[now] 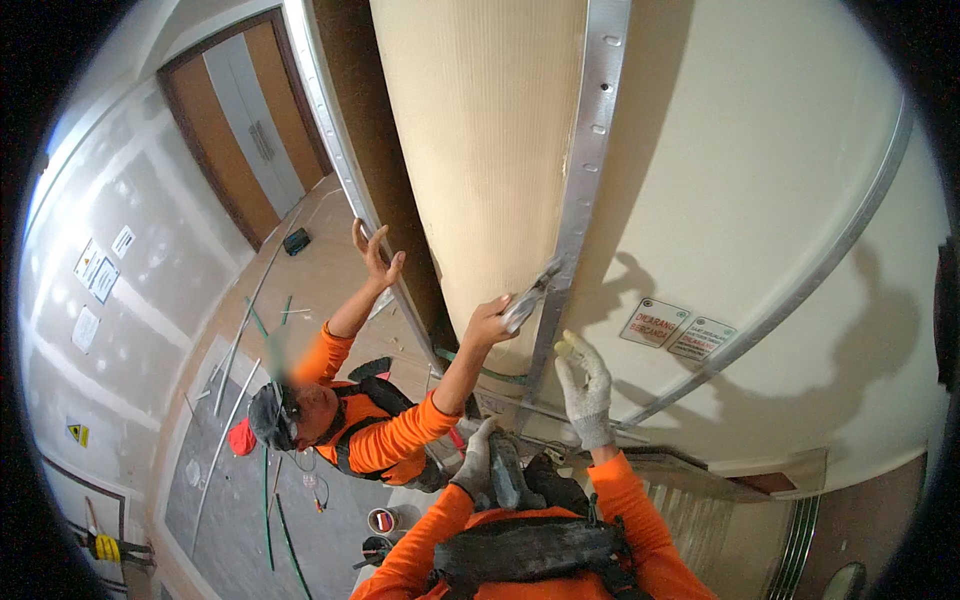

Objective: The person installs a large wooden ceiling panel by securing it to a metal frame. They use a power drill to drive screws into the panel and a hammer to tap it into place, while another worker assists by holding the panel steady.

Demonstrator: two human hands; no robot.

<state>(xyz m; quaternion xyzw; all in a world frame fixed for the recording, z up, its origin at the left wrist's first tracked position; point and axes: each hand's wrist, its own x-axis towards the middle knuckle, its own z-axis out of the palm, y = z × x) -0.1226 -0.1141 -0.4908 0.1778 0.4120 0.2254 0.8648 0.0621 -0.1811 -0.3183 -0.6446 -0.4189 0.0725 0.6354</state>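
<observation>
My right hand (585, 390), in a pale knitted glove, is raised beside the upright metal stud (583, 160). Its fingers are apart and hold nothing. Lower down, my gloved left hand (477, 458) is closed against a grey, elongated object (508, 475) in front of my body. What its fingers grip is partly hidden. A co-worker in orange stands at the left. One of the co-worker's hands (488, 322) grips a plier-like tool (530, 297), its jaws at the stud. The co-worker's other hand (377, 258) is spread near the left metal stud (345, 150).
Behind the studs stands a tall cream rounded panel (480, 150). A curved metal track (800, 290) crosses the pale wall at right, near two small signs (655, 322). Green and grey rods (268, 500) lie on the floor at left, with a round tub (382, 520) beside me.
</observation>
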